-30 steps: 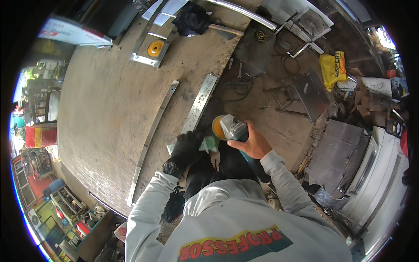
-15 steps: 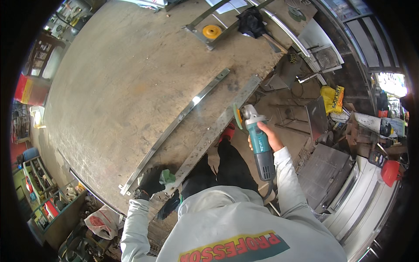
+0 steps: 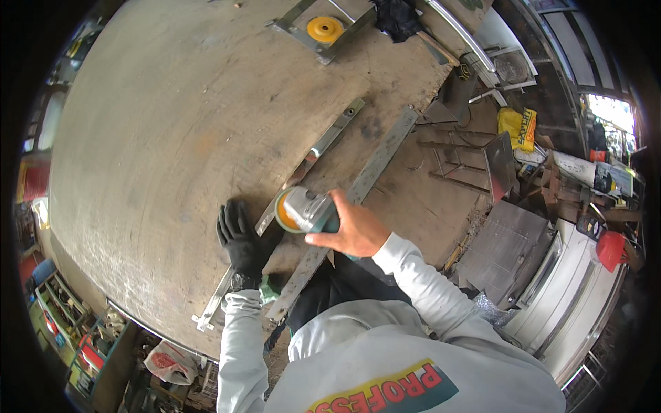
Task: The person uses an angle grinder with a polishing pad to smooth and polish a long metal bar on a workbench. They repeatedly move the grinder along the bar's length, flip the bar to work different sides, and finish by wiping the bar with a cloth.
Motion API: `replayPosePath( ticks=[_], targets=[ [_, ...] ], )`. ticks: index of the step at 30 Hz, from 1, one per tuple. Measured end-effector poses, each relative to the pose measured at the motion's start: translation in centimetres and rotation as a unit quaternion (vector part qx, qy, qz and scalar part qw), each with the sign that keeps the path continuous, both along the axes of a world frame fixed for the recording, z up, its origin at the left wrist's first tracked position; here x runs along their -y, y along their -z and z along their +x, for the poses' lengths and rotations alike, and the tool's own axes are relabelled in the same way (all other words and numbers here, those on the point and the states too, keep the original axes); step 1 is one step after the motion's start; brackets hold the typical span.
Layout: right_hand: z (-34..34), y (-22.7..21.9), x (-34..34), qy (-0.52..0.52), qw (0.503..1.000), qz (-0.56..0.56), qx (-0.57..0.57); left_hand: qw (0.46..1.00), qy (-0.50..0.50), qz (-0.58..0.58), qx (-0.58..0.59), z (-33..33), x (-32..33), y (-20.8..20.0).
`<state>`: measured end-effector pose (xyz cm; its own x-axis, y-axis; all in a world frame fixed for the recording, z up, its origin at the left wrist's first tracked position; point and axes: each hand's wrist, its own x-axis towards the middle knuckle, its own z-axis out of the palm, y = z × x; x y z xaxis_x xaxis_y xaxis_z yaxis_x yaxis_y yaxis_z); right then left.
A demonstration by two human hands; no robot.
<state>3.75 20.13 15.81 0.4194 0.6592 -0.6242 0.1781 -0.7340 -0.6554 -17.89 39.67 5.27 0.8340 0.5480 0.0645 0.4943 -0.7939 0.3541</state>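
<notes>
My right hand [image 3: 359, 230], bare, grips an angle grinder [image 3: 308, 208] with a grey head and teal body. Its yellow-and-green disc sits at a shiny metal bar [image 3: 336, 132] lying diagonally on the worktable; whether disc and bar touch, I cannot tell. Across the bar's lower part lies my left hand [image 3: 242, 241] in a black glove, its fingers stretched out flat on the tabletop side. Closer to me a second, duller flat metal strip [image 3: 385, 151] runs along the table edge. A green cloth [image 3: 270, 290] is partly hidden beside my left wrist.
The worktable [image 3: 158, 124] fills the left and middle. At its far side stand a metal frame [image 3: 292, 19], a yellow disc [image 3: 325, 29] and a black cloth [image 3: 396, 20]. Right of the table are a metal stand [image 3: 499, 165], a yellow bag [image 3: 516, 129] and a grey panel [image 3: 506, 255].
The grinder has swung left from beside the table edge to over the shiny bar. My left hand has moved up along the bar and now lies with fingers spread.
</notes>
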Motion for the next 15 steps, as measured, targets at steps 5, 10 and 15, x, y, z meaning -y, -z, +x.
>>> replayPosePath(
  ticks=[5,10,15],
  targets=[
    [2.9,0.9,0.3,0.014,0.997,0.028,-0.071,0.997,0.007,0.073,-0.004,0.8,0.0,2.6],
    [10.6,1.2,2.1,0.072,0.996,0.026,-0.036,0.995,0.014,0.091,-0.028,1.4,0.1,2.0],
    [17.0,0.4,2.8,0.152,0.987,0.045,0.039,0.995,0.018,0.082,-0.047,0.6,0.1,1.3]
  ],
)
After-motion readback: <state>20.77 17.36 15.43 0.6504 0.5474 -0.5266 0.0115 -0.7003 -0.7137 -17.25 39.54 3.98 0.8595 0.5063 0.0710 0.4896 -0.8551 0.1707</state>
